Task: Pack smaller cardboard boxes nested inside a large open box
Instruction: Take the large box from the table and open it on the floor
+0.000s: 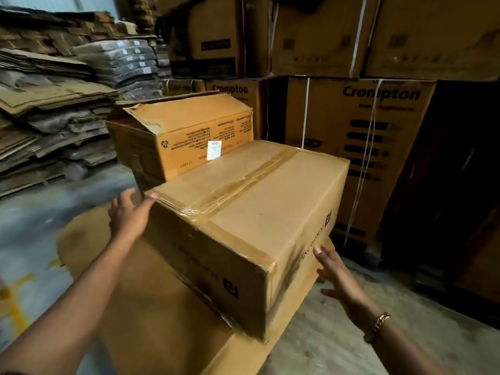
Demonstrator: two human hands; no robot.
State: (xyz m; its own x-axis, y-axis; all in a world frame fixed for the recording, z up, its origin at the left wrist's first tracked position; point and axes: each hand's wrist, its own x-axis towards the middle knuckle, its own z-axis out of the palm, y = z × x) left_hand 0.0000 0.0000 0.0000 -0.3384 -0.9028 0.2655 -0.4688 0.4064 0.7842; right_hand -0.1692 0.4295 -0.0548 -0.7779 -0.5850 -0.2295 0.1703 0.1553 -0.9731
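My left hand [127, 212] lay released against the far left end of the taped box [257, 212], thumb on its top edge; most of the palm was hidden behind the corner. My right hand [341, 277] was released too, fingers [323, 255] straight beside the box's right face; I could not tell whether they touched it. The box sat on a brown cardboard surface [151, 307], cut off below. Just behind stood the open box [189, 136], a flap leaning over its mouth and hiding the inside. Strapped Crompton cartons [359, 136] stood close on the right, and stacks of flattened cardboard [48, 104] stood at the left. Bare floor [32, 228] lay open on my left.
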